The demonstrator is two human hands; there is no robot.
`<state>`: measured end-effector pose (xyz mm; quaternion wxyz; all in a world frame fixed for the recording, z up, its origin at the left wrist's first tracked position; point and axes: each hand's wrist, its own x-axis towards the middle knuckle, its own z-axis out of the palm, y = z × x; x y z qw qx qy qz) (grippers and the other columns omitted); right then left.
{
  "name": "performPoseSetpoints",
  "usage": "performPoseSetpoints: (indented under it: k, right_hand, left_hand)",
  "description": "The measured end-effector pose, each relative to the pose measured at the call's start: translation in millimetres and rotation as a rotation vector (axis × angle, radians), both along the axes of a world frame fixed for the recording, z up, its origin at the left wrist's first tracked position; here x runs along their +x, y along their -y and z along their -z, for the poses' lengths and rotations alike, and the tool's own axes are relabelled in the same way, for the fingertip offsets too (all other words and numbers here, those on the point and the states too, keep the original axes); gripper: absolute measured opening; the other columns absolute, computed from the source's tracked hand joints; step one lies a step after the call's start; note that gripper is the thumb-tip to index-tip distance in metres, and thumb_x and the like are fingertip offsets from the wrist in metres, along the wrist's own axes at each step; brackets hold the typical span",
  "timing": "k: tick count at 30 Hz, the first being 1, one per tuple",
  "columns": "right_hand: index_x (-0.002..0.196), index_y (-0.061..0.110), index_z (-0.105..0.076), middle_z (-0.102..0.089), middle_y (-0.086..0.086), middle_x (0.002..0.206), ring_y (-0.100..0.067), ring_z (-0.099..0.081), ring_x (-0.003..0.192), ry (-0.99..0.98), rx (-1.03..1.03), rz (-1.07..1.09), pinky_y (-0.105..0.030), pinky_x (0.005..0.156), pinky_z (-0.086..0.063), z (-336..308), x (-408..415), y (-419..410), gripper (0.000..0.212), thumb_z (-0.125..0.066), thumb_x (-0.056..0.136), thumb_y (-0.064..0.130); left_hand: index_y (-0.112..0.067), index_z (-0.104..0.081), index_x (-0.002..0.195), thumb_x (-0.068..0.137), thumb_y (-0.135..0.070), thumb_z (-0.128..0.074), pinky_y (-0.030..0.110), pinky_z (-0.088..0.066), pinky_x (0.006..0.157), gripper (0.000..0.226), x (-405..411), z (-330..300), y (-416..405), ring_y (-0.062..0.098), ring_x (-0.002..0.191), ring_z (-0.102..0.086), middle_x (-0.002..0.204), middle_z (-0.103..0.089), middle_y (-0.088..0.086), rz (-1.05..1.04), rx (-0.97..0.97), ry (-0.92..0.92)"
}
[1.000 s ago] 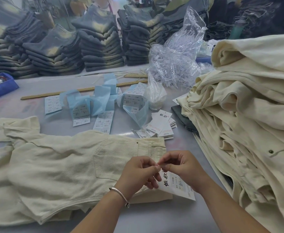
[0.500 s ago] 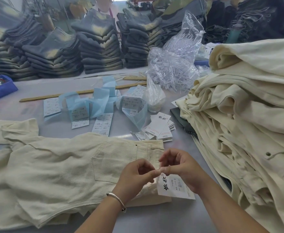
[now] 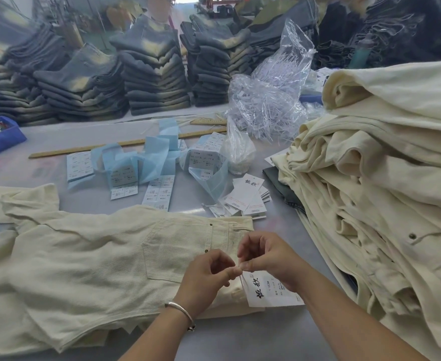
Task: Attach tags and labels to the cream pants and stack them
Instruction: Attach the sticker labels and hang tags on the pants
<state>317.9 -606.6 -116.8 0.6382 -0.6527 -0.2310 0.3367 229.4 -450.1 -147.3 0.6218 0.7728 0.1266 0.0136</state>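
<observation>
Smooth grey bench underneath it all. Right of the flat pants, a tall, rumpled heap of cream pants. The flat pants, coarse woven cream cloth, lie spread out, waistband toward the heap. At that waistband hangs a stiff white rectangular tag. Left hand and right hand meet fingertip to fingertip, each grip a narrow pinch on something too thin to make out.

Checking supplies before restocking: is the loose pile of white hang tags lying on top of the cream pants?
No, the hang tags lie on the bare table, just beyond the waistband of the cream pants.
</observation>
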Motion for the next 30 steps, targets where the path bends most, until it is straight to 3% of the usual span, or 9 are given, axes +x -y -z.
performPoseSetpoints:
  k: [8,12,14,16,19,24,26,28,30]
  right_hand:
    - [0.088,0.005,-0.066,-0.068,-0.011,0.079,-0.019,-0.063,0.075,-0.003,0.034,0.095,-0.028,0.070,-0.053,9,-2,-5,0.020,-0.070,0.076,-0.011]
    - [0.106,0.002,-0.063,-0.071,-0.020,0.101,-0.027,-0.069,0.083,-0.088,0.076,0.188,-0.031,0.074,-0.056,17,-5,7,0.028,-0.057,0.085,-0.015]
    - [0.112,0.008,-0.061,-0.067,-0.018,0.114,-0.024,-0.069,0.092,-0.031,-0.052,0.217,-0.032,0.077,-0.057,24,-5,17,0.037,-0.058,0.083,-0.015]
    - [0.122,0.024,-0.057,-0.058,0.000,0.129,-0.009,-0.062,0.108,0.159,-0.351,0.099,-0.024,0.087,-0.053,30,-7,28,0.055,-0.071,0.075,-0.002]
    - [0.141,0.037,-0.036,-0.035,0.022,0.138,0.002,-0.034,0.127,0.557,-0.754,-0.186,-0.021,0.106,-0.030,41,-13,32,0.088,-0.080,0.064,0.032]
    - [0.129,0.036,-0.047,-0.048,0.019,0.117,-0.008,-0.046,0.117,0.696,-0.773,0.063,-0.029,0.094,-0.031,38,-13,30,0.072,-0.065,0.060,0.046]
    - [0.130,0.033,-0.046,-0.048,0.015,0.116,-0.012,-0.046,0.114,0.748,-0.773,0.236,-0.030,0.089,-0.029,31,-5,33,0.080,-0.049,0.055,0.057]
    - [0.143,0.032,-0.033,-0.039,0.008,0.134,-0.016,-0.035,0.126,0.801,-0.909,0.211,-0.034,0.101,-0.026,23,3,34,0.092,-0.047,0.058,0.062]
    - [0.149,0.036,-0.018,-0.016,0.010,0.153,-0.014,-0.011,0.142,0.776,-0.965,0.059,-0.037,0.117,-0.007,23,8,27,0.092,-0.061,0.069,0.049]
  left_hand:
    - [-0.016,-0.069,0.078,0.089,-0.022,-0.068,0.014,-0.043,0.054,0.013,0,-6,0,0.005,0.055,-0.057,0.063,-0.064,-0.005,0.019,-0.024,0.008]
    - [-0.016,-0.068,0.070,0.092,-0.016,-0.064,0.019,-0.042,0.055,0.023,-1,-6,2,0.009,0.055,-0.056,0.060,-0.062,-0.005,0.022,-0.065,-0.023]
    - [-0.010,-0.068,0.073,0.093,-0.012,-0.062,0.020,-0.042,0.055,0.021,-2,-3,2,0.010,0.055,-0.055,0.060,-0.061,-0.004,0.008,-0.088,-0.052]
    - [-0.006,-0.067,0.075,0.091,-0.009,-0.062,0.019,-0.042,0.054,0.017,-3,-1,2,0.009,0.054,-0.054,0.060,-0.060,-0.004,-0.017,-0.121,-0.073]
    - [-0.006,-0.064,0.076,0.087,0.000,-0.063,0.018,-0.042,0.053,0.013,-3,0,1,0.008,0.053,-0.054,0.060,-0.059,-0.003,-0.068,-0.141,-0.092]
    - [-0.005,-0.061,0.082,0.083,0.007,-0.060,0.018,-0.044,0.054,0.012,-12,-2,-13,0.008,0.055,-0.056,0.067,-0.060,0.000,-0.087,-0.067,-0.115]
    - [-0.004,-0.062,0.089,0.083,0.008,-0.060,0.017,-0.045,0.055,0.014,-17,-4,-26,0.010,0.057,-0.057,0.072,-0.062,0.005,-0.125,-0.018,-0.098]
    - [-0.005,-0.063,0.091,0.084,0.009,-0.059,0.015,-0.046,0.054,0.016,-23,-5,-41,0.011,0.059,-0.058,0.074,-0.064,0.009,-0.170,0.027,-0.085]
    - [-0.009,-0.066,0.087,0.085,0.006,-0.060,0.015,-0.047,0.056,0.015,-30,-5,-56,0.015,0.065,-0.060,0.074,-0.066,0.008,-0.219,0.089,-0.085]
